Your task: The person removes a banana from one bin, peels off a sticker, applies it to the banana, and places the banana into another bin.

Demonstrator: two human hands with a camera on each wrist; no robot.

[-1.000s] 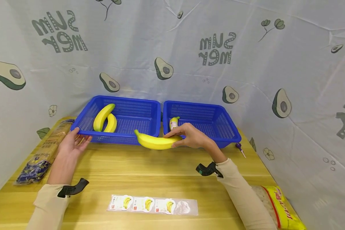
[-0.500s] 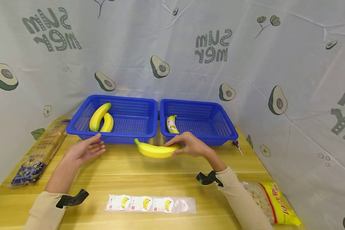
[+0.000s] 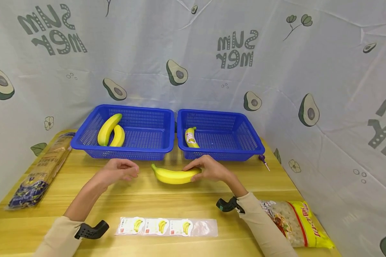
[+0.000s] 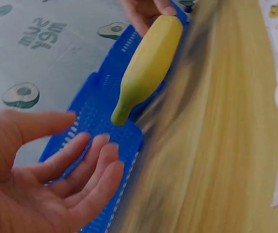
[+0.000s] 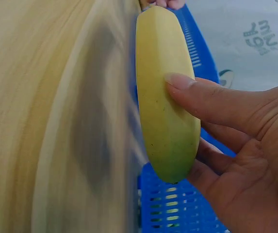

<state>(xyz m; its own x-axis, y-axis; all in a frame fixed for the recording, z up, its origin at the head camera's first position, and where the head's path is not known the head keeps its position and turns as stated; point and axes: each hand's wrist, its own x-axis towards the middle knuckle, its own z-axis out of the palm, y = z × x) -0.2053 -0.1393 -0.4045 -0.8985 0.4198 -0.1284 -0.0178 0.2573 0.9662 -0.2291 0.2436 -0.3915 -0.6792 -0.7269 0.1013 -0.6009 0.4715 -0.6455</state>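
Observation:
A yellow banana [image 3: 170, 176] lies level above the table in front of the two baskets, its green stem pointing left. My right hand [image 3: 209, 169] grips its right end, thumb on the near side, as the right wrist view shows on the banana [image 5: 165, 121]. My left hand [image 3: 117, 172] is a short way left of the stem, holding nothing. In the left wrist view its fingers [image 4: 100, 170] are loosely bent and apart from the banana. Two bananas [image 3: 107, 130] rest in the left blue basket [image 3: 148, 154]. One banana with a label [image 3: 191, 137] sits in the right blue basket [image 3: 225, 155].
On the near table [image 3: 154, 203] lies a clear strip of banana stickers [image 3: 161, 227]. A long noodle pack [image 3: 40, 173] is along the left edge, a yellow food bag [image 3: 299, 225] at the right. A small purple-handled tool [image 3: 263, 161] lies beside the right basket.
My left hand has left the left basket's rim and moved right, toward the banana's stem. My right hand has lowered the banana and drawn it away from the baskets. The head view has shifted slightly.

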